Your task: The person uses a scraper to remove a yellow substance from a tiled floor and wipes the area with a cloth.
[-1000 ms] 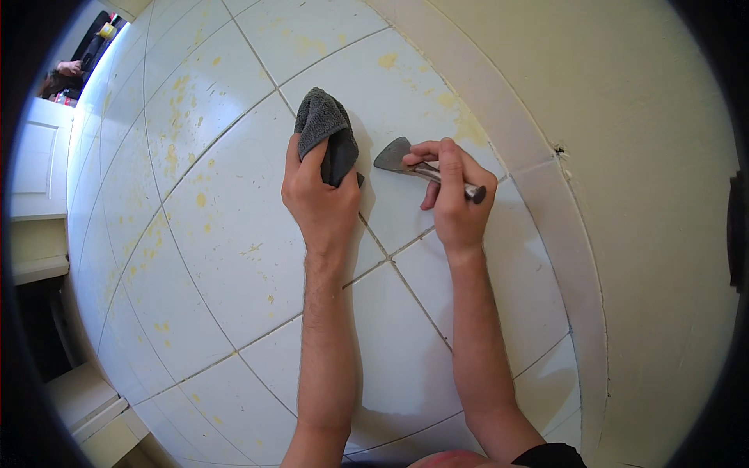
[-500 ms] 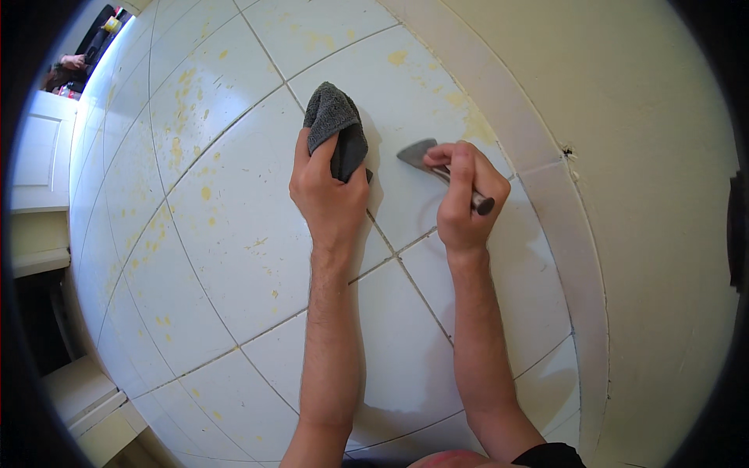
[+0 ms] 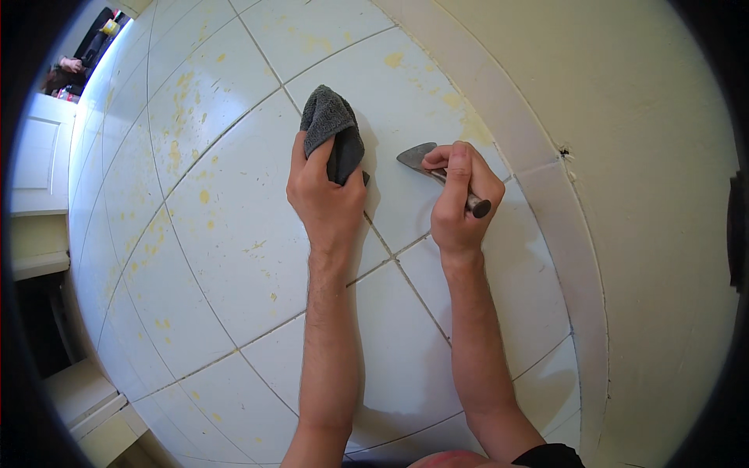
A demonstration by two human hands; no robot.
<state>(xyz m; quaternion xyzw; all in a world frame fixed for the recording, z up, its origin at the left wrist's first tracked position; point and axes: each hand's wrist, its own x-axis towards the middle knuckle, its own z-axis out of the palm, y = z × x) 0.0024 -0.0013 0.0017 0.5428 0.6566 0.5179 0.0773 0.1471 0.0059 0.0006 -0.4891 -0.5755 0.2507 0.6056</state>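
Both gripping—left hand (image 3: pixel 326 193) around cloth (image 3: pixel 329 117), right hand (image 3: pixel 462 199) around scraper (image 3: pixel 418 155); yellow-spotted tiles (image 3: pixel 250 187)

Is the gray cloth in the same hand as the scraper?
No, the left hand holds the gray cloth while the right hand holds the scraper.

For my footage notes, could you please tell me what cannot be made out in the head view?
Head view:
Scraper: part of its handle, hidden by the right hand.
Gray cloth: part, covered by the left hand.
Dark sleeve: cut off by the lower edge.
Yellow item, upper left: too small to identify.
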